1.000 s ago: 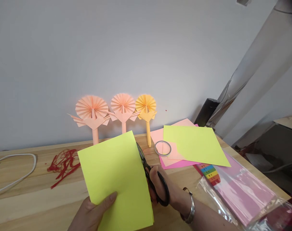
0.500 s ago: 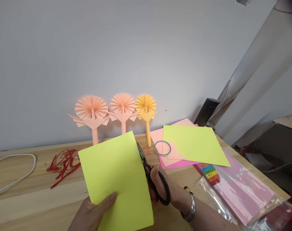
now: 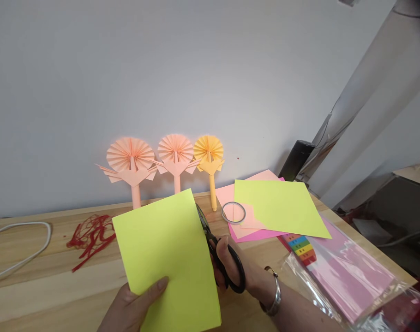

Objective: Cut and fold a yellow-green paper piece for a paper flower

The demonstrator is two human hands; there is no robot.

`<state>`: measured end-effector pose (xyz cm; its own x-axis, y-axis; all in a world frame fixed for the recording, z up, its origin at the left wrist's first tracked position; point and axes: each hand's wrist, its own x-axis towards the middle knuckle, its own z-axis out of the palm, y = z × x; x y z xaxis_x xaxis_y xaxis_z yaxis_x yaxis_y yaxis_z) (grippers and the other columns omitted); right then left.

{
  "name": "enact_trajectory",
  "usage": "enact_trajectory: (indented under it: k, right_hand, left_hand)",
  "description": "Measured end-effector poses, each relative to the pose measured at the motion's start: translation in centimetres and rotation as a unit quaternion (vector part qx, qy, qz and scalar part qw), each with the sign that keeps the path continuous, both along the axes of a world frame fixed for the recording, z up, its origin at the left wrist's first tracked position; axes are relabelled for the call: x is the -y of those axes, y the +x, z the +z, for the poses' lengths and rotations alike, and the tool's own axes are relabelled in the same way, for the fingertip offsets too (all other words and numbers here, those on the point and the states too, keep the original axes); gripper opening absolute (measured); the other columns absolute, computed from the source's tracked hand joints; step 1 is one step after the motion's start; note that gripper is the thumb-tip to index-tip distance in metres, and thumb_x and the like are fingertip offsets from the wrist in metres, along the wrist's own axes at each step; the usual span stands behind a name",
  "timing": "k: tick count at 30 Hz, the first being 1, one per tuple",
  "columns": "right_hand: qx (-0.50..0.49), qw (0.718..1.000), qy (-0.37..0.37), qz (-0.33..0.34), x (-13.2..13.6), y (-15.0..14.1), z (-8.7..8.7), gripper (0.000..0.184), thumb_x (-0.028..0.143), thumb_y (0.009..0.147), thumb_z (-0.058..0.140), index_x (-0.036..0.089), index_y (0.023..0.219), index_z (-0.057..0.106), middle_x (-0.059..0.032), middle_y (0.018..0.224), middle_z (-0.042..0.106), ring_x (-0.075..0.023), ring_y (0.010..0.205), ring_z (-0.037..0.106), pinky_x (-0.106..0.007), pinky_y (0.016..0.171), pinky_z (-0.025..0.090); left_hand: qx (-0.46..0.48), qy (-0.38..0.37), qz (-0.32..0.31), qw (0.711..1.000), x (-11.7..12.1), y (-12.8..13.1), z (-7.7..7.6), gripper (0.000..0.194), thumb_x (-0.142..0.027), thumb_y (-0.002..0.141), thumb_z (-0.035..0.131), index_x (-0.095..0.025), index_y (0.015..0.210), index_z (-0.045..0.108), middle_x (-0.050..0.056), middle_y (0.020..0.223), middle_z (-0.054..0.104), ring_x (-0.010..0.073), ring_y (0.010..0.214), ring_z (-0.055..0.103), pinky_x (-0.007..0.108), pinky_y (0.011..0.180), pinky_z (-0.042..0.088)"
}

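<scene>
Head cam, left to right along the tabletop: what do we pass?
White cable → red paper strips → held yellow-green paper sheet → tape roll → loose yellow-green paper sheet → plastic bag of pink paper

Free passage over the bare front-left of the surface [image 3: 54, 295], past the white cable [image 3: 23, 244] and red paper strips [image 3: 90, 242], up to the yellow-green sheet [image 3: 165, 258] in the left hand [image 3: 134, 306]. Rightward, in the way: right hand [image 3: 231, 263], scissors [image 3: 236, 276], tape roll [image 3: 233, 213], paper pile [image 3: 275, 207], plastic bag [image 3: 348, 276]. Along the back edge, 3 paper fans [image 3: 130, 157].
</scene>
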<state>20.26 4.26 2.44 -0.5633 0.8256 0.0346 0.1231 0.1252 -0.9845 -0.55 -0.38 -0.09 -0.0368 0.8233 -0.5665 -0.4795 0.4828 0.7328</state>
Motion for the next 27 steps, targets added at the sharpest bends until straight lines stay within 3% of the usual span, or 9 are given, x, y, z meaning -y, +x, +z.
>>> enact_trajectory:
  k: [4,10,19,27]
  right_hand:
    - [0.0,1.0,0.003,0.0,0.0,-0.2,-0.1,0.078,0.075,0.081,0.01,0.015,0.042,0.042,-0.001,0.036,0.041,-0.0076,0.034,0.039,-0.019,0.036,0.028]
    - [0.039,0.999,0.004,-0.012,-0.2,-0.6,-0.6,0.083,0.069,0.083,-0.005,0.016,0.042,0.043,-0.0031,0.035,0.043,-0.0085,0.033,0.042,-0.019,0.034,0.03]
    - [0.032,0.999,0.028,-0.012,-0.2,-0.6,-0.8,0.083,0.069,0.085,0.005,0.014,0.038,0.045,-0.0033,0.036,0.045,-0.0071,0.032,0.043,-0.017,0.034,0.033]
    - [0.013,1.0,0.001,-0.026,-0.2,-0.8,-1.1,0.079,0.071,0.085,0.012,0.015,0.038,0.044,-0.0023,0.035,0.043,-0.007,0.031,0.042,-0.017,0.032,0.03]
  left_hand:
    - [-0.011,-0.001,-0.008,1.0,0.0,0.0,0.0,0.069,-0.028,0.059,0.079,-0.017,0.123,0.055,0.011,0.103,0.072,0.036,0.096,0.065,0.046,0.074,0.057]
    - [-0.022,0.006,-0.006,1.0,0.0,0.2,0.2,0.06,-0.03,0.06,0.078,-0.015,0.115,0.061,0.011,0.1,0.074,0.0361,0.098,0.065,0.045,0.073,0.057]
    - [-0.042,0.013,0.004,0.999,0.1,0.5,0.3,0.065,-0.033,0.056,0.079,-0.016,0.116,0.061,0.011,0.101,0.073,0.0373,0.097,0.065,0.047,0.074,0.057]
    - [-0.036,0.009,-0.002,0.999,0.0,0.3,0.2,0.063,-0.032,0.057,0.079,-0.014,0.115,0.061,0.011,0.099,0.074,0.0371,0.096,0.065,0.046,0.073,0.058]
